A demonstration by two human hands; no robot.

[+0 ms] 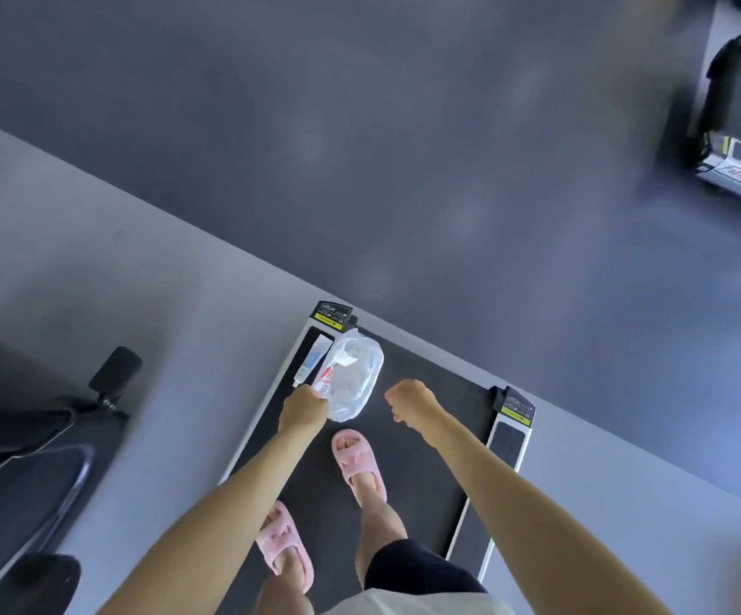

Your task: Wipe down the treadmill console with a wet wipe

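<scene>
Your left hand (304, 408) grips the clear wipe packet (353, 375), its length pointing away over the treadmill belt (426, 437); your right hand (408, 399), loosely curled and empty, hovers just beside

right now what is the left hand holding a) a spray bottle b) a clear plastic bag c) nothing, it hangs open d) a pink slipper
b: the left hand is closed on the edge of a clear plastic bag that hangs over the treadmill belt, while the right hand is a loose fist with nothing visible in it.
</scene>
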